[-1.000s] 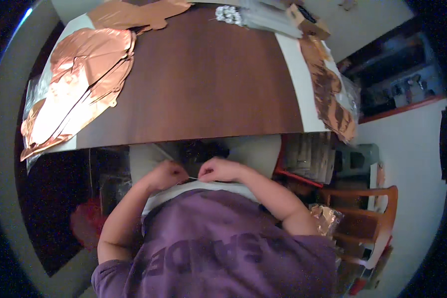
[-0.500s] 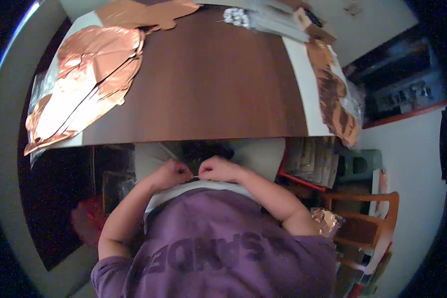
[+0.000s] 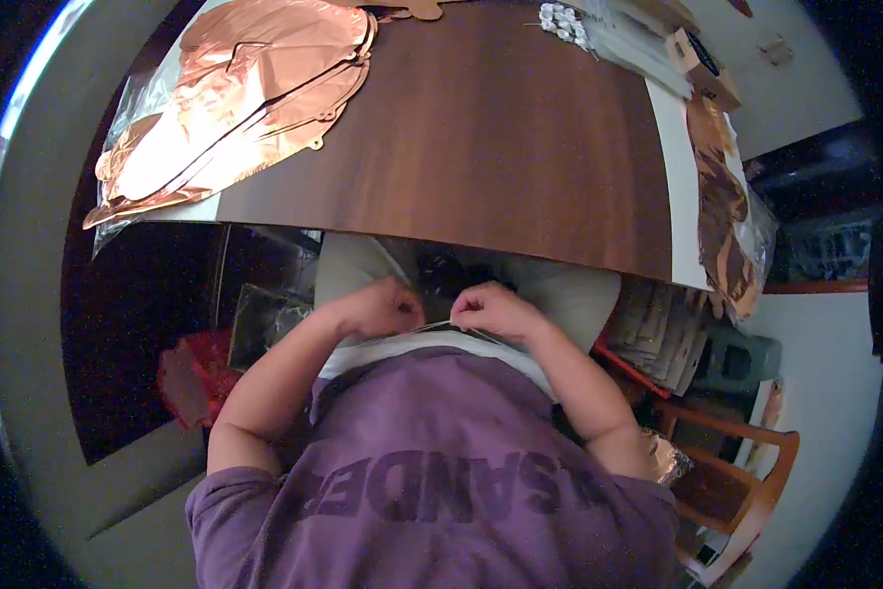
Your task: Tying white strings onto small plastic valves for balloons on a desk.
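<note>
Here we are, low over my lap, both hands at work just past the near edge of the brown surface (image 3: pixel 510 147). My left grip (image 3: pixel 387 306) is curled closed, fingertips pinched together; my right grip (image 3: pixel 495 311) faces it, thumb and forefinger closed as well. Between the two, the thin pale strand (image 3: pixel 437 325)! It spans the short gap from one set of fingertips to the other, right in front of the white cloth (image 3: pixel 441 342) at my waist, above the hem of my purple shirt (image 3: pixel 441 432). What it is made of, I cannot tell at this size. Up on the surface, to the left, the copper foil sheets (image 3: pixel 265 83) lie flat and overlapping, catching a bright glare. Far side, toward the right: a small white cluster (image 3: pixel 564 25) sits beside clear plastic packaging (image 3: pixel 628 44), with a cardboard box (image 3: pixel 701 69) next along. More crinkled copper foil (image 3: pixel 721 201) hangs over the right-hand edge, and below that there's a stack of flat packets (image 3: pixel 657 339), close by the wooden chair (image 3: pixel 770 461).
</note>
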Tool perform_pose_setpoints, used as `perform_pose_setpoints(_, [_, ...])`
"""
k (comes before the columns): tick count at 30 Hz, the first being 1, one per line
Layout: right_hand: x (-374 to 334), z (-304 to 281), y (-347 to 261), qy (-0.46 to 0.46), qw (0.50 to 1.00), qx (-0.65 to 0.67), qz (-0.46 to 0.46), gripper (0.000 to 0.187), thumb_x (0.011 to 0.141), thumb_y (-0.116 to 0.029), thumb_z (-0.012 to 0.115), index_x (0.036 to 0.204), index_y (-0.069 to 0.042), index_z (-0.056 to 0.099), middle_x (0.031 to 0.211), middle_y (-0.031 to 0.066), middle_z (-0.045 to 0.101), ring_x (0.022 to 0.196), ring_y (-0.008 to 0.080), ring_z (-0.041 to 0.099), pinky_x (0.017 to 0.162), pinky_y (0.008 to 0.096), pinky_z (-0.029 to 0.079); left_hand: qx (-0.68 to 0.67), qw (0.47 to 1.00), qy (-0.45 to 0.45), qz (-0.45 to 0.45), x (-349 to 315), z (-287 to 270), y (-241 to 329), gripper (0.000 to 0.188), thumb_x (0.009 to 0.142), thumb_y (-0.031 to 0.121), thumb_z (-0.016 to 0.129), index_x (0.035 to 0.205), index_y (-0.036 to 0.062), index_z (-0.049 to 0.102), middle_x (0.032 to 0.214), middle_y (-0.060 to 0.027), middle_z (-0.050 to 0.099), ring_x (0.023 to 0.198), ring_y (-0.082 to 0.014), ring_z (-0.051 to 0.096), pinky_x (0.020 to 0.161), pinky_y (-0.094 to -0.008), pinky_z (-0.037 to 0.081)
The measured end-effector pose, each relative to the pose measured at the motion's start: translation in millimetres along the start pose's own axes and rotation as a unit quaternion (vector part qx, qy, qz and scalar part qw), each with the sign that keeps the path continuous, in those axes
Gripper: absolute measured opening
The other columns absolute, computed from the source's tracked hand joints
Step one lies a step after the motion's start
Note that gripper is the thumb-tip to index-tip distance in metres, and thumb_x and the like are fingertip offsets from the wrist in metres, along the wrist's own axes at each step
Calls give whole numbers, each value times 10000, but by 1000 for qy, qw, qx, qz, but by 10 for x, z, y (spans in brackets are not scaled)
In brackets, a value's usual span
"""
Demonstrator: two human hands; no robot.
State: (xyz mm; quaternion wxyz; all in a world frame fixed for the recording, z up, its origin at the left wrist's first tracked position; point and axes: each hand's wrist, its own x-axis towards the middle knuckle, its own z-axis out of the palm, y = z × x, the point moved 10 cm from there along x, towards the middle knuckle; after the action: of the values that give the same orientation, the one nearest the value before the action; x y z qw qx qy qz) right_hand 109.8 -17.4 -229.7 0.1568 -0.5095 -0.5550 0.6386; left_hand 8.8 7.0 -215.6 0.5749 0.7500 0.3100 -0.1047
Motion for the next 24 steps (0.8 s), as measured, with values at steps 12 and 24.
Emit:
perform_pose_setpoints(12, [-6, 51, 16, -29, 999, 28, 7, 162, 761, -170, 598, 794, -14, 621, 707, 3, 599, 666, 68, 530, 615, 224, 421, -10, 999, 17, 47, 27, 6, 118, 168, 785, 210, 608, 871, 74, 656, 784, -51, 657, 714, -125, 582, 678, -303, 473])
perform_pose_setpoints(24, [26, 19, -122, 14, 998, 16, -55, 181, 783, -165, 625, 880, -13, 609, 809, 5, 607, 732, 78, 537, 660, 242, 444, -8, 995, 88, 41, 30, -192, 149, 196, 780, 176, 566, 856, 13, 644, 804, -122, 652, 727, -203, 611, 686, -328, 477])
